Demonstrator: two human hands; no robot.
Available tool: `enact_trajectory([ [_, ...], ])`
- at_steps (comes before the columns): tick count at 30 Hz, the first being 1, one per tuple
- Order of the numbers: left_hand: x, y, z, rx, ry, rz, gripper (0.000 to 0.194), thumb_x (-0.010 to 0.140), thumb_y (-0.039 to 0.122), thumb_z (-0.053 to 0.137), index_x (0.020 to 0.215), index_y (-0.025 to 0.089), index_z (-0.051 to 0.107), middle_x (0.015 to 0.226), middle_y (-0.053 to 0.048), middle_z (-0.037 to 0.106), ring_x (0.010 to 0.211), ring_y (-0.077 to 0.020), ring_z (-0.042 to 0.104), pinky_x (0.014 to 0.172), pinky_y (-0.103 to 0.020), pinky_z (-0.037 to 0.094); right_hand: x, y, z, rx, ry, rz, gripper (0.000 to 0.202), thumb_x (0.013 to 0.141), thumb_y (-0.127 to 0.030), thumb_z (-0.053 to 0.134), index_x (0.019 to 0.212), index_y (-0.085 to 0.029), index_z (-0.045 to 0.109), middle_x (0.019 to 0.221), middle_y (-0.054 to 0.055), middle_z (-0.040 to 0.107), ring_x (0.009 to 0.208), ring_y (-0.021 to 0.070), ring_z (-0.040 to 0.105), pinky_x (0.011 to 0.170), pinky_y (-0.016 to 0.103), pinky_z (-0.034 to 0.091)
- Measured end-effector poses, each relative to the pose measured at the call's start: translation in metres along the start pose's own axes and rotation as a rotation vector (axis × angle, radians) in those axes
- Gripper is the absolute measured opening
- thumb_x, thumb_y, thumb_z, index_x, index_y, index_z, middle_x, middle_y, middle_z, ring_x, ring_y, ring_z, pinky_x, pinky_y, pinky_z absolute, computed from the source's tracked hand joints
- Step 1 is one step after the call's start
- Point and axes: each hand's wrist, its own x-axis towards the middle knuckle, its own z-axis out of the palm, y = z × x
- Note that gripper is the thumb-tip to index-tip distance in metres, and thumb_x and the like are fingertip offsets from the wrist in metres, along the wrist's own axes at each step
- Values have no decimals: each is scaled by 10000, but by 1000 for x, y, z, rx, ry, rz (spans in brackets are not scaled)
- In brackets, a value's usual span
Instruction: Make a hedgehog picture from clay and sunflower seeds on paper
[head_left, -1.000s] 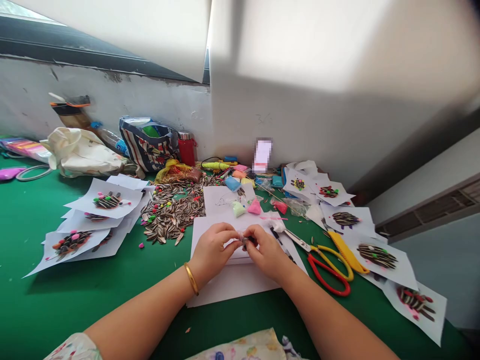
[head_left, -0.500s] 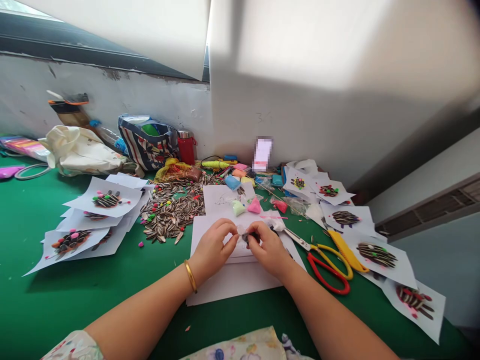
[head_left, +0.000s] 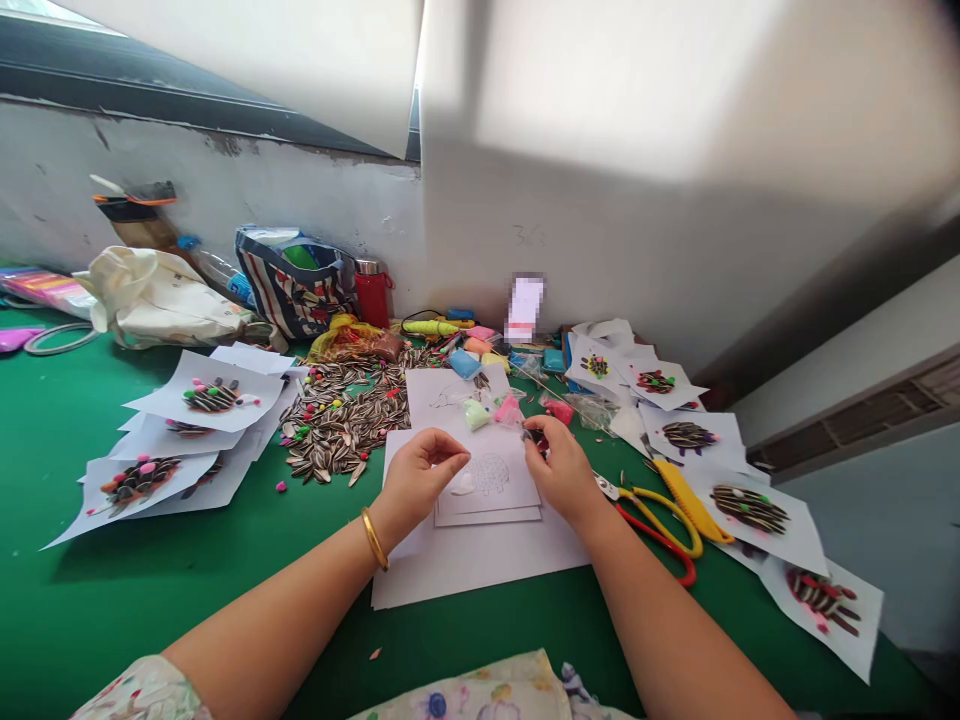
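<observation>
My left hand point(head_left: 426, 474) is over the left part of the drawing paper, thumb and forefinger pinched together. Whatever may be between those fingertips is too small to make out. Just beside them, a small white lump point(head_left: 463, 485) lies on the drawing of a dotted round shape point(head_left: 491, 472). To the right, my right hand point(head_left: 561, 468) curls its fingers round a small dark grey piece point(head_left: 534, 436), mostly hidden. Bags of pink clay point(head_left: 508, 411) and pale green clay point(head_left: 475, 414) lie just beyond the hands on the paper.
Sunflower seeds point(head_left: 337, 430) are heaped to the left on the green tablecloth point(head_left: 315, 560). Scissors point(head_left: 660, 520) and a yellow cutter point(head_left: 690, 500) lie right. Seed-decorated cards point(head_left: 217, 396) flank both sides. Bags point(head_left: 296, 285), a red flask point(head_left: 371, 293) and a phone point(head_left: 524, 308) stand behind.
My hands were together over the paper and have parted. The right hand has moved right and away with the dark piece; the left has shifted slightly left. The drawing now shows between them.
</observation>
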Motion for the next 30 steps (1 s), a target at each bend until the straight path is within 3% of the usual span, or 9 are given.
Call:
enact_trajectory([
  [4,2,0,0,-75,-5,-22,252,741,328,729,941,196,651,835,-16,669,771,-157,640,720,-303,541,2,13,1,-175,-95,-129,276,850,-149,509,1088,-221,629,1168,100,645,1103,272,563,949,460,440],
  [9,2,4,-2,-73,-19,-113,322,813,393,641,1057,190,694,887,-44,666,791,-162,600,733,-307,512,-1,9,3,-336,-132,-115,247,828,-121,558,987,-246,700,1167,71,676,1140,286,544,991,521,353],
  [13,2,6,-4,-48,7,-143,301,835,454,602,892,180,713,800,-36,641,744,-162,566,706,-302,482,-1,-1,0,-333,-85,-128,283,825,-127,564,1045,-245,695,1204,84,652,1166,294,519,1004,515,337],
  [18,4,6,-6,-73,-14,-150,318,788,480,652,695,177,619,599,17,550,587,-128,503,584,-258,421,-5,-13,1,-292,-77,-178,277,845,-131,548,1054,-244,690,1175,78,661,1135,277,536,1008,490,335],
  [23,6,6,-6,-116,-49,-201,287,692,430,756,723,162,658,645,-4,621,613,-140,561,607,-269,461,-9,-21,3,-273,-91,-198,254,854,-130,557,1036,-237,698,1155,69,671,1122,260,548,995,455,351],
  [26,6,3,-6,-132,-81,-241,329,746,479,704,791,153,683,704,-34,668,665,-163,609,661,-293,494,-10,-23,3,-267,-105,-194,243,853,-127,568,1028,-229,703,1152,65,672,1122,251,551,994,437,360],
  [30,7,-2,-8,1,-48,-142,439,871,549,537,643,175,572,579,17,532,570,-123,499,583,-259,415,-11,-23,4,-267,-113,-195,237,855,-129,566,1019,-229,705,1145,66,675,1120,249,557,980,430,373],
])
